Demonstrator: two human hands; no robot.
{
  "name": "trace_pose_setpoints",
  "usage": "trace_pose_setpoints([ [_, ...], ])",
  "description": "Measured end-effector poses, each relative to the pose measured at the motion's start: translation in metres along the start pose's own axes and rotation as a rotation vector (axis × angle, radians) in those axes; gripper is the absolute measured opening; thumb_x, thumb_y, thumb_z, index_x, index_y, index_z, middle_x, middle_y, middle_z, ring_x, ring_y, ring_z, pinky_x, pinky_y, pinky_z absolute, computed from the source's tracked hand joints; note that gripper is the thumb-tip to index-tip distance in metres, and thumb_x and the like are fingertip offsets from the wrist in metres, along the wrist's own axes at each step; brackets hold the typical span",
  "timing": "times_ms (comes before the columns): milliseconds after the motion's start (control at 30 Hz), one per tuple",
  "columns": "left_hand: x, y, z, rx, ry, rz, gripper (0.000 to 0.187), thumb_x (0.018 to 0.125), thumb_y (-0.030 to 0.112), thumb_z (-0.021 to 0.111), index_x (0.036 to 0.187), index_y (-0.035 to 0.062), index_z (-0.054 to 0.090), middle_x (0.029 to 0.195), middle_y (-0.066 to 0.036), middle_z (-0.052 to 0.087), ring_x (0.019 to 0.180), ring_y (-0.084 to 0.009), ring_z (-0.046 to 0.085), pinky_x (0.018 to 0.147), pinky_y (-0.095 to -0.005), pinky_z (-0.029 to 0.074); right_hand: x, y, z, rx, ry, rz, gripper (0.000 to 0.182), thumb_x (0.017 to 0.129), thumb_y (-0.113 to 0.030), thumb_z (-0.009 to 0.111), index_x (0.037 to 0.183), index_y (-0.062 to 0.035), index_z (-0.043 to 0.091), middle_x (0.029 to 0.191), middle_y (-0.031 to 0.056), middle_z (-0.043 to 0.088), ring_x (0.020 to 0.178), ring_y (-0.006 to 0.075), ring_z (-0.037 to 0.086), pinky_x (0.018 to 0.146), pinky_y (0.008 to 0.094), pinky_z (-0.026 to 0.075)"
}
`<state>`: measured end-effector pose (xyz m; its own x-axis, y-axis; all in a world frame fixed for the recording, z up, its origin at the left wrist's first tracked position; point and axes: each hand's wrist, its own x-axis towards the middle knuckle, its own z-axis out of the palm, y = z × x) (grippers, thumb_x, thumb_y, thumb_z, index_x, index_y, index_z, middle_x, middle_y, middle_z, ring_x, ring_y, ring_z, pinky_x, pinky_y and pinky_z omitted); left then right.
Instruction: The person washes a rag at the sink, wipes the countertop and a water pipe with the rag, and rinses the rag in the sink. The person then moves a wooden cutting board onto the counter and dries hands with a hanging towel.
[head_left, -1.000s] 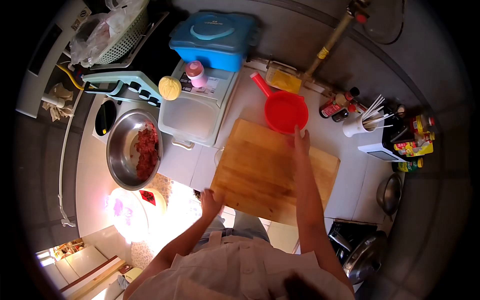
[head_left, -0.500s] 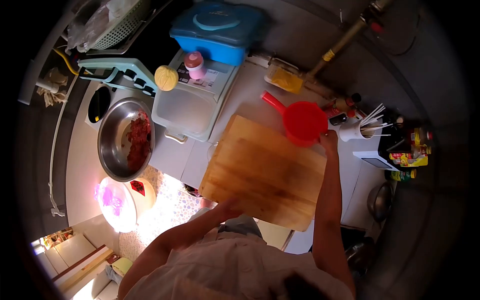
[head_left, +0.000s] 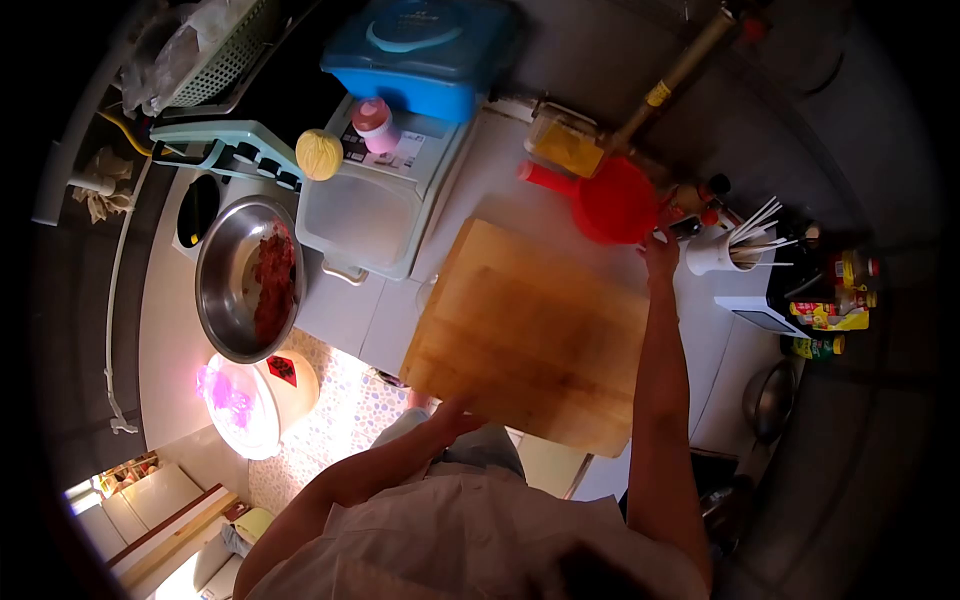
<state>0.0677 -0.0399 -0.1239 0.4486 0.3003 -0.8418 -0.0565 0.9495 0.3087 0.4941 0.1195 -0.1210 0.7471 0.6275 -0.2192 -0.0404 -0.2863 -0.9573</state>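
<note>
A red plastic scoop [head_left: 614, 203] with a short handle lies behind the wooden cutting board [head_left: 530, 335], its handle pointing left. My right hand [head_left: 660, 255] is at the scoop's near right rim, fingers closed on the edge. Some of those fingers are hard to make out. The board rests on the white counter, and its near edge sticks out towards my body. At that near left edge is my left hand [head_left: 453, 420], close to or touching the wood; its fingers are blurred and partly hidden. Left of the board stands a lidded appliance or bin [head_left: 362, 215].
A steel bowl [head_left: 210, 285] with red minced meat [head_left: 274, 285] stands left. Behind are a blue box [head_left: 405, 75], a pink-lidded jar [head_left: 375, 125] and a yellow ball-shaped object [head_left: 319, 155]. On the right are a white cup of sticks [head_left: 708, 254], bottles and a metal bowl [head_left: 770, 400].
My right hand has moved away from my body with the red scoop, which now lies farther back from the board. My left hand stays by the board's near edge. The view has shifted slightly.
</note>
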Motion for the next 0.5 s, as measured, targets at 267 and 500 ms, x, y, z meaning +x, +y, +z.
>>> trace_pose_setpoints([
  [267, 0.02, 0.018, 0.029, -0.035, -0.046, -0.094, 0.058, 0.081, 0.05, 0.047, 0.123, 0.0116, 0.039, 0.112, -0.011, 0.052, 0.089, -0.0252, 0.058, 0.072, -0.0369, 0.049, -0.084, 0.017, 0.002, 0.152, 0.152, 0.041, 0.025, 0.079, -0.013, 0.055, 0.101, -0.0007, 0.056, 0.084, 0.0067, 0.06, 0.074, 0.0156, 0.059, 0.064, 0.0266, 0.046],
  [500, 0.011, 0.004, -0.015, 0.186, -0.034, -0.167, 0.062, 0.078, 0.056, 0.047, 0.118, 0.0082, 0.042, 0.103, -0.019, 0.057, 0.069, -0.0286, 0.062, 0.057, -0.0338, 0.047, -0.173, 0.069, 0.035, -0.137, -0.225, -0.08, 0.021, 0.083, -0.011, 0.054, 0.1, 0.0, 0.055, 0.082, 0.0067, 0.06, 0.066, 0.0127, 0.056, 0.057, 0.0226, 0.047],
])
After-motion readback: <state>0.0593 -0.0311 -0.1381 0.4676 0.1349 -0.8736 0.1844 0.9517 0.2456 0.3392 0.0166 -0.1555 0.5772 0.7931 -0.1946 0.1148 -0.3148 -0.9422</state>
